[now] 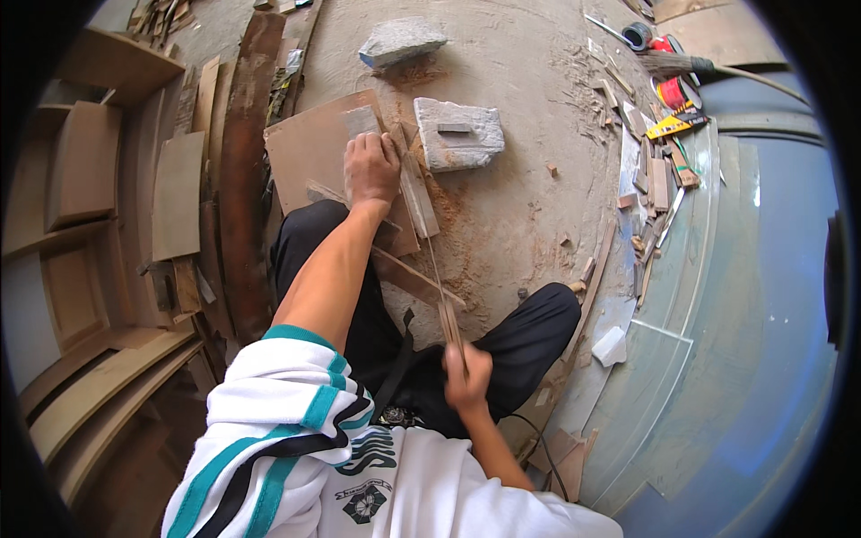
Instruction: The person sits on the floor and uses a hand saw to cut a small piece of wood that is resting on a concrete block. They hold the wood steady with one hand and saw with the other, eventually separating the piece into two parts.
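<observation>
The right hand (pixel 468 378) is nearest, closed around the light handle of a thin, long tool (pixel 450 325). The tool points between 11 and 12 o'clock from that hand, its narrow, blurred front reaching the near end of a wooden strip (pixel 418 195). Farther off at 11 o'clock, well apart from the right hand, the left hand (pixel 372 169) bears down with bent fingers just beside the strip; whether it grips anything is hidden. From the left hand, a flat brown board (pixel 305 161) spreads to 9 o'clock, and a pale block (pixel 480 152) carrying a small dark bar (pixel 454 128) sits between 2 and 3. Farthest, just past 12, a second rough block (pixel 404 39) rests on the floor (pixel 529 99).
</observation>
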`<control>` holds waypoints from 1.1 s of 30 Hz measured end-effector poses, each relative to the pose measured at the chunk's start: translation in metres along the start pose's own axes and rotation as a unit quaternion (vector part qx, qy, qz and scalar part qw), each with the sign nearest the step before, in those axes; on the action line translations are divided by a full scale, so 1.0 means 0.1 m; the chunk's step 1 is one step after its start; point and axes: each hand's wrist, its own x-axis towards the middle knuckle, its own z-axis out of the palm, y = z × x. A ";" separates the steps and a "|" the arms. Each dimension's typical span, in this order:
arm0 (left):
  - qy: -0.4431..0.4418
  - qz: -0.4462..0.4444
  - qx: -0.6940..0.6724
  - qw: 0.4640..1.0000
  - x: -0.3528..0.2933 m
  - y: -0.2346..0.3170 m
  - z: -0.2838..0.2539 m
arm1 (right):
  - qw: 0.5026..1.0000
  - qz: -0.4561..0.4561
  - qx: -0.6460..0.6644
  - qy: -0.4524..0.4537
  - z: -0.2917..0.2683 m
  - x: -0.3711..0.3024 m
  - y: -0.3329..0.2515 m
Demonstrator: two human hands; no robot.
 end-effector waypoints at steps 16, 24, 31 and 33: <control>0.002 -0.013 -0.035 0.999 0.03 0.10 -0.05 | 0.998 0.028 0.048 0.015 0.01 0.02 0.07; 0.002 -0.025 -0.013 1.000 0.01 0.05 -0.02 | 0.999 -0.038 -0.007 0.027 0.31 0.66 0.33; 0.020 0.002 -0.021 1.000 0.06 0.03 0.01 | 0.998 -0.024 0.028 0.053 0.36 0.92 0.18; 0.015 -0.005 -0.027 1.000 -0.05 0.13 0.05 | 0.997 -0.014 0.056 0.049 0.56 1.68 0.18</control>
